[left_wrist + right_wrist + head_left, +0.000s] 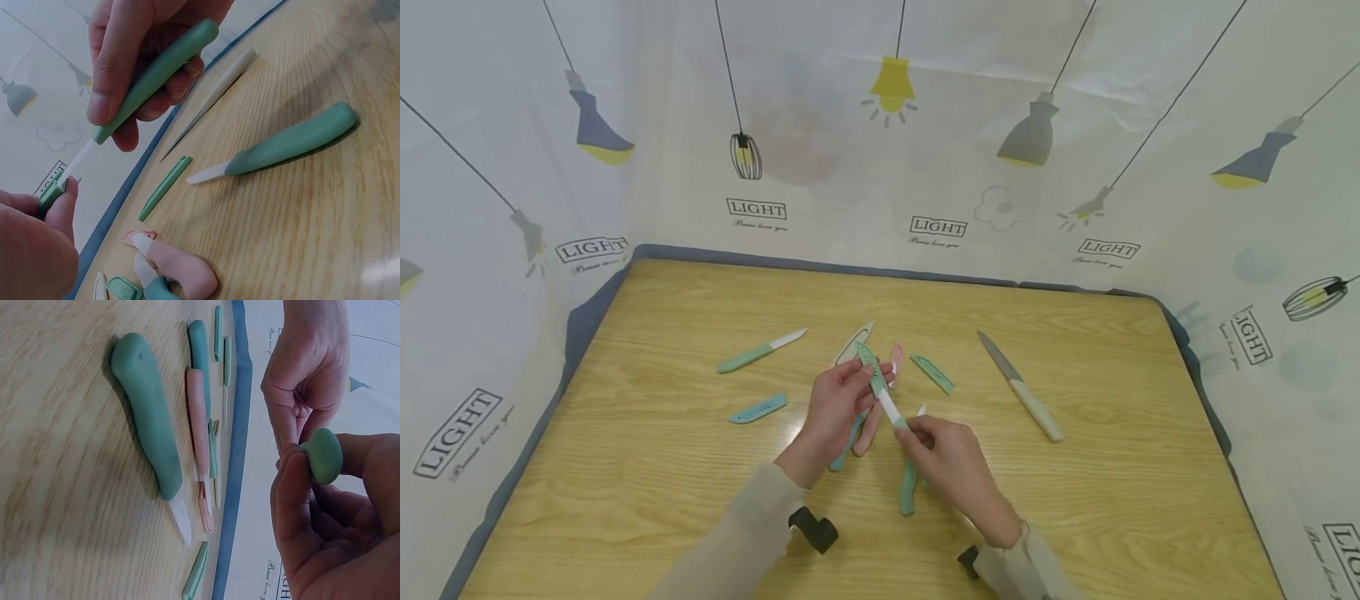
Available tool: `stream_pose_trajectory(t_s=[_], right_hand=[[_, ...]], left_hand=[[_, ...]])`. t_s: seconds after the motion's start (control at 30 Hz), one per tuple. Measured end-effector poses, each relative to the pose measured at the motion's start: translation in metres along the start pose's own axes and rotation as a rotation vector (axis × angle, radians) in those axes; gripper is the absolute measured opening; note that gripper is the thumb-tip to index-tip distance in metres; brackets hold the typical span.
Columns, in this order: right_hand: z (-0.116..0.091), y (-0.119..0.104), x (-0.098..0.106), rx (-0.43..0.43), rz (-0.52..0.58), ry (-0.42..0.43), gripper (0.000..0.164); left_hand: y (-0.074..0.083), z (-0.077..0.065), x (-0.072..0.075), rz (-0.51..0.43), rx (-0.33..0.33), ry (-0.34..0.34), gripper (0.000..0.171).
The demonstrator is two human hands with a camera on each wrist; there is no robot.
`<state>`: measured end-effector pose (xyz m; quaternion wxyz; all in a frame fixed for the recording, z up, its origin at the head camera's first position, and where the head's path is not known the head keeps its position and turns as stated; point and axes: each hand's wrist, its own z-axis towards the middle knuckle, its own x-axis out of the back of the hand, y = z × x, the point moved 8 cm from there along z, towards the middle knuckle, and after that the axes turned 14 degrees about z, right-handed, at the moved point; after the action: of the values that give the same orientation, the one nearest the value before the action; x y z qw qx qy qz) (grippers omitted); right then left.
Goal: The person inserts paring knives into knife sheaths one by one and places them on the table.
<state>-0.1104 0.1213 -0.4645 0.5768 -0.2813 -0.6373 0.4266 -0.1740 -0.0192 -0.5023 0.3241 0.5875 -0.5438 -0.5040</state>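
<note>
- My left hand (835, 402) pinches the green sheath (871, 365); my right hand (953, 460) grips the knife (159, 79), its blade (890, 407) between both.
- I judge the step as fitting or drawing the sheath (can't tell which).
- Next calls for sliding straight, without tilting.

Bare hands (951, 461) show beyond pale beige sleeves (730, 533) and black wrist fittings (817, 532).
</note>
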Motion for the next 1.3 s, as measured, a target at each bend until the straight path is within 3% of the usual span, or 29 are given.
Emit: stream_pose_trajectory(t_s=[0.63,0.93,1.17,1.3], right_hand=[[0.008,-0.002,-0.001,-0.016,0.027,0.023,0.022],[0.012,-0.004,-0.001,0.004,0.031,0.049,0.022],[0.013,-0.006,-0.001,0.036,0.052,0.067,0.022],[0.014,-0.006,0.000,0.030,0.056,0.075,0.022]], left_hand=[[0.000,0.000,0.000,-0.025,0.040,0.020,0.041],[0.001,-0.001,-0.001,-0.026,0.027,0.034,0.036],[0.002,-0.003,-0.006,0.008,-0.014,0.003,0.039],[0.001,-0.004,-0.008,-0.010,-0.005,0.006,0.042]])
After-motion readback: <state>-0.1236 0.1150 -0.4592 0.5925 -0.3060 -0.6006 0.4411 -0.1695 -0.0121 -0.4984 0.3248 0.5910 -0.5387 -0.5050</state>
